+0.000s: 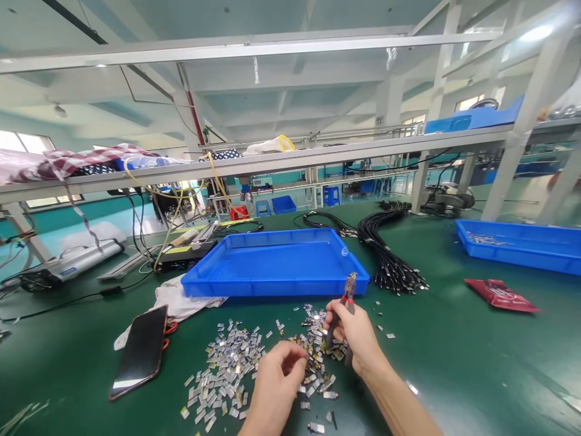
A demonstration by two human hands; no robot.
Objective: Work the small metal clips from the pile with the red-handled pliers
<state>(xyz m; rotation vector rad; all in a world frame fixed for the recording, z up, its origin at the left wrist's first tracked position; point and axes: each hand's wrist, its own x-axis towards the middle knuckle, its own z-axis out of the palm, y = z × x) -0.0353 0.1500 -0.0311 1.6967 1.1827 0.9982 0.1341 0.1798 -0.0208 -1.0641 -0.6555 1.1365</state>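
My right hand (358,339) is closed around a pair of cutting pliers (350,286) with dark handles and red near the jaws, which point up and away from me. Over the pile my left hand (278,381) is closed, thumb and fingertips pinched together. What sits in that pinch, if anything, is hidden. Many small silvery rectangular pieces (236,351) lie spread on the green table around and left of my left hand. A second cluster of pieces (314,324), some yellowish or dark, lies between and under both hands.
A large blue tray (272,287) stands just beyond the pile. Bundled black cables (385,254) lie to its right, a red packet (502,295) and another blue tray (521,257) farther right. On the left are a phone (140,351), a white cloth (177,297) and a black box (181,259).
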